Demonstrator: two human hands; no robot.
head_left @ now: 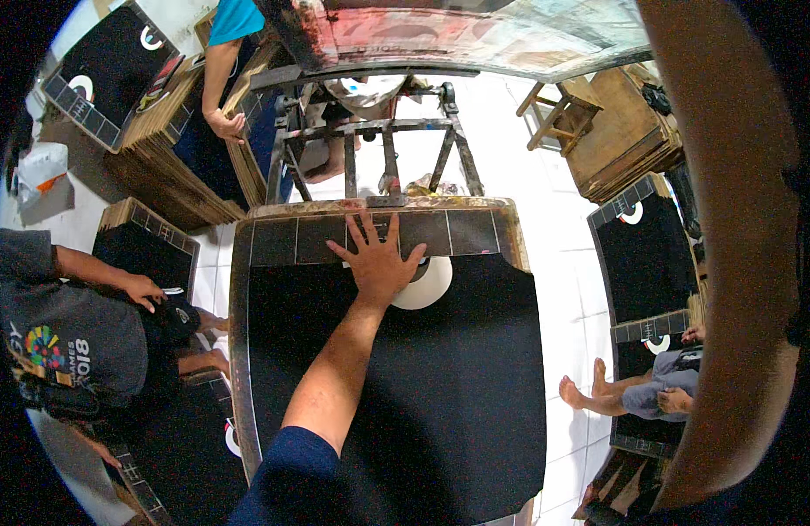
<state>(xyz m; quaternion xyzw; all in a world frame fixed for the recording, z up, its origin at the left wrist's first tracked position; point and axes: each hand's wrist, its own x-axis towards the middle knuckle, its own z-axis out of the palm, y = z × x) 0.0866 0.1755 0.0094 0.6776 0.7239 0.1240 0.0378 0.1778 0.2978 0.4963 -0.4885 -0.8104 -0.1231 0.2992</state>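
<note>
My left hand [376, 265] lies palm down with its fingers spread, near the far end of a black fabric panel [405, 377]. Its fingertips rest over a strip of dark rectangles [286, 240] marked off with pale lines. Partly under the wrist shows a white round print [428, 287]. The fabric lies flat on a board with a worn, stained rim [241, 351]. Above the far end, a paint-stained screen frame [475, 39] is tilted up. My right hand does not show; a blurred brown shape [729, 263], perhaps my raised arm, fills the right side.
Metal hinge stand [370, 131] behind the board. Stacked boards with black panels stand left [116, 61] and right [646, 254]. A wooden stool [562, 114] stands far right. People nearby: one in a dark shirt [81, 333] at left, a blue sleeve [236, 22], grey shorts [654, 394].
</note>
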